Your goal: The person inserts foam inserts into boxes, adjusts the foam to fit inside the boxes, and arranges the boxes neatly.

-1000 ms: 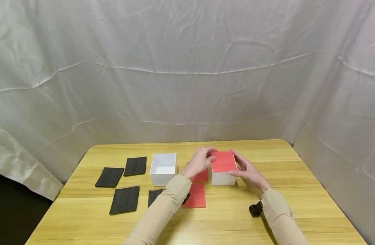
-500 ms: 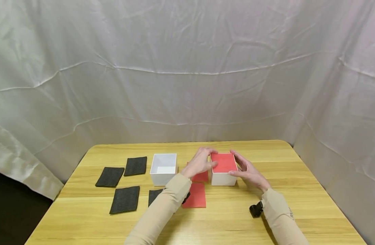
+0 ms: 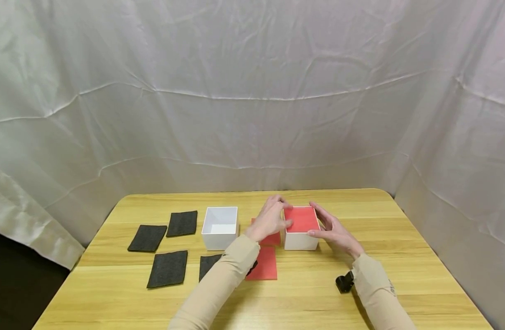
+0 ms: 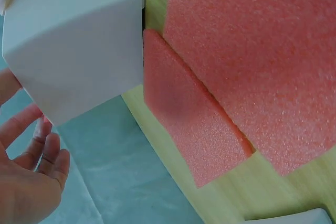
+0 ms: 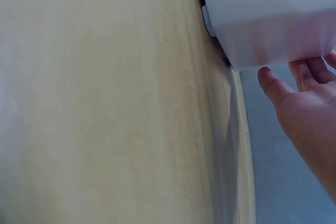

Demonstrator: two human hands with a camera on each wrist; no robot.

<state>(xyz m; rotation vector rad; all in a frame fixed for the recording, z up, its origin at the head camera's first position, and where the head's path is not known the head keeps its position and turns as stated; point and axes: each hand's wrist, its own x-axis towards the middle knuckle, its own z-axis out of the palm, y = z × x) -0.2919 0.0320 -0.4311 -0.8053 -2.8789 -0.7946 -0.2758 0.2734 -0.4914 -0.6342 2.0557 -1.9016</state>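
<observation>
A white box (image 3: 301,241) stands at the right, with a red foam sheet (image 3: 302,219) level with its top opening. My left hand (image 3: 270,217) is over the box's left rim, fingers bent near the back left corner and thumb over the sheet; in the left wrist view the left hand (image 4: 31,177) has its loosely bent fingers beside the white box (image 4: 79,56). My right hand (image 3: 336,231) holds the right side, thumb at the front corner and fingers toward the back. The right wrist view shows the right hand (image 5: 310,103) against the box (image 5: 273,30).
Left of my left hand is an open white box (image 3: 220,240). Red sheets (image 3: 265,266) lie between the boxes and in front, partly under my left arm. Several black squares (image 3: 167,269) lie at the left, one partly covered by the left sleeve. A curtain (image 3: 252,128) hangs behind the table.
The red sheet's left back part has dropped from above the rim to inside it. My left fingers have shifted slightly at the left rim. My right hand has stayed in place.
</observation>
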